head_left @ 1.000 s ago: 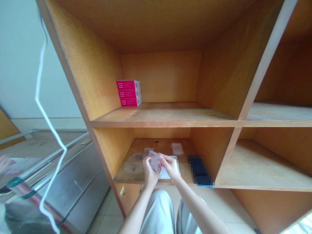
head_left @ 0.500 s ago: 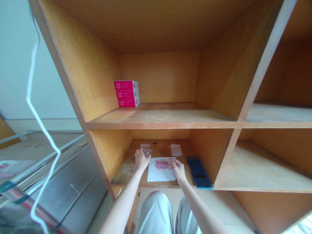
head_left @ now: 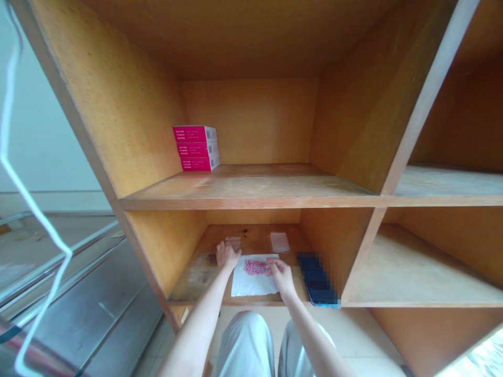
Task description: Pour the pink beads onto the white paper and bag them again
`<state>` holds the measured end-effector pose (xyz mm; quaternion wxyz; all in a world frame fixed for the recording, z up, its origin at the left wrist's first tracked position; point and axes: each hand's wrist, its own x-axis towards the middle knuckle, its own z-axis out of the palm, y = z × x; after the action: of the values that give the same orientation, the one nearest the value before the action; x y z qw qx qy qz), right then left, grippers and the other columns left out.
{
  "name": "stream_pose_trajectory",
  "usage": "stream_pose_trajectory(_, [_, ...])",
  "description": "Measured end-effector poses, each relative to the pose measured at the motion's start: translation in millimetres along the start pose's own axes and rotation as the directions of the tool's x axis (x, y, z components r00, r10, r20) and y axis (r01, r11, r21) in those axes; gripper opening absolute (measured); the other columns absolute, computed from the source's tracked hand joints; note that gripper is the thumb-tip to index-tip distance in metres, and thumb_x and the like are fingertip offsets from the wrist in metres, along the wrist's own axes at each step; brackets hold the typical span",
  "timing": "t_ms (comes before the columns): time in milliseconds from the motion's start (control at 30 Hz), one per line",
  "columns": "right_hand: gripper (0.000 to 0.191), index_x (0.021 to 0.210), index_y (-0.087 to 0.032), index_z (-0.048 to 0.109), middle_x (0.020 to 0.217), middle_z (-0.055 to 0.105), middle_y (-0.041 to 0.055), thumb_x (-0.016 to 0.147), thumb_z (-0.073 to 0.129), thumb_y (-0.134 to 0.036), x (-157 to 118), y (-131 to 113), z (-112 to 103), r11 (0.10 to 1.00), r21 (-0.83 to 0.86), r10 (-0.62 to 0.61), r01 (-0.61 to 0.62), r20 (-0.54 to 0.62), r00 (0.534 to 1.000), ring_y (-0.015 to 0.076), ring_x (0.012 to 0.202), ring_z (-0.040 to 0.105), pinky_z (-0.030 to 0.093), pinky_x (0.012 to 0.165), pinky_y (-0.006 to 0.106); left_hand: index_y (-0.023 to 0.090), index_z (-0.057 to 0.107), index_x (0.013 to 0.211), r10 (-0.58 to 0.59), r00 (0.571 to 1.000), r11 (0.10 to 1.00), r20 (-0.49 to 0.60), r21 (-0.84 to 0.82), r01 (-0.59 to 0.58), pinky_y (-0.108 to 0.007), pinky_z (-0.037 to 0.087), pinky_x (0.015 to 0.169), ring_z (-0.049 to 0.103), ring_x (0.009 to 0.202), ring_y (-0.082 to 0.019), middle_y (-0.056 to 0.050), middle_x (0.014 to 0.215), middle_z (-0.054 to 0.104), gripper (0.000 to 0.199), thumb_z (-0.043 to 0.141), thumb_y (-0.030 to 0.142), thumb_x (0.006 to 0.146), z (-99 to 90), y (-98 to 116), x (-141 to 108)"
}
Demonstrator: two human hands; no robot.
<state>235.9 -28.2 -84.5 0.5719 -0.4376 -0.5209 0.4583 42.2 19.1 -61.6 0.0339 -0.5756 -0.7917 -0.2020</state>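
Note:
On the lower shelf a white sheet (head_left: 251, 289) bears a heap of small round pink pieces (head_left: 254, 268), like beads or pills. My right hand (head_left: 281, 275) is at the right edge of this heap, thumb and fingers pinched together; whatever is between the tips is too small to make out. Just beyond the sheet's far left corner, my left hand (head_left: 228, 256) has its fingers bent over the near part of a small clear zip bag (head_left: 233, 242) and closes on it. Another clear bag (head_left: 280, 242) lies flat behind the sheet.
A dark phone-like object (head_left: 316, 277), partly pixelated, lies right of the sheet near the compartment's right wall. Three pink boxes (head_left: 195, 149) are stacked on the upper shelf (head_left: 259, 183). At the left a white cable (head_left: 33, 201) hangs before a metal cart (head_left: 113, 298).
The view has shifted slightly, sliding the shelf contents leftward. My left hand has drawn the bag lower, and less of it shows. My right hand stays at the edge of the pink heap.

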Motion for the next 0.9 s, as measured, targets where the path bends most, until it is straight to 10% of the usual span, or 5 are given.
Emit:
stream_pose_trajectory(267, [0.031,0.079,-0.014,0.061,0.069,0.063,0.0068,0.071,0.051,-0.042,1,5,-1,1.000,0.011,0.016,-0.016,0.017,1.000,0.0178,0.054,0.057,0.044,0.057,0.029,0.007,0.053,0.106,-0.099,0.994,0.995,0.034,-0.007,0.099,-0.043,0.032,0.082,0.042,0.106,-0.036,-0.022,0.110,0.050,0.057,0.051,0.048,0.066,-0.7,4,0])
stream_pose_trajectory(467, [0.027,0.077,-0.014,0.061,0.069,0.063,0.0069,0.071,0.051,-0.038,2,4,0,1.000,0.007,0.013,-0.013,0.022,1.000,0.0169,0.054,0.056,0.044,0.057,0.028,0.014,0.047,0.111,-0.093,0.984,0.990,-0.153,-0.115,0.075,-0.045,0.032,0.083,0.041,0.108,-0.032,-0.017,0.118,0.047,0.049,0.046,0.043,0.072,-14.7,8,-23])
stream_pose_trajectory(733, [0.034,0.082,-0.013,0.062,0.067,0.064,0.0063,0.071,0.050,-0.042,3,-1,-1,0.996,0.084,-0.002,0.008,-0.067,0.998,0.0167,0.054,0.057,0.045,0.056,0.029,0.016,0.043,0.116,0.075,0.976,0.991,-0.204,-0.093,-0.095,-0.044,0.029,0.090,0.036,0.116,-0.028,-0.014,0.127,0.042,0.046,0.049,0.030,0.072,-16.2,-5,-75])
stream_pose_trajectory(900, [0.033,0.092,-0.012,0.060,0.081,0.065,0.0102,0.075,0.043,-0.036,29,-7,-7,0.981,-0.157,-0.138,0.116,-0.135,0.981,0.0197,0.068,0.060,0.045,0.063,0.030,0.014,0.039,0.120,0.104,0.982,0.993,-0.160,-0.033,-0.110,-0.046,0.026,0.092,0.031,0.120,-0.029,-0.016,0.131,0.037,0.051,0.048,0.028,0.072,-9.4,-17,-81])
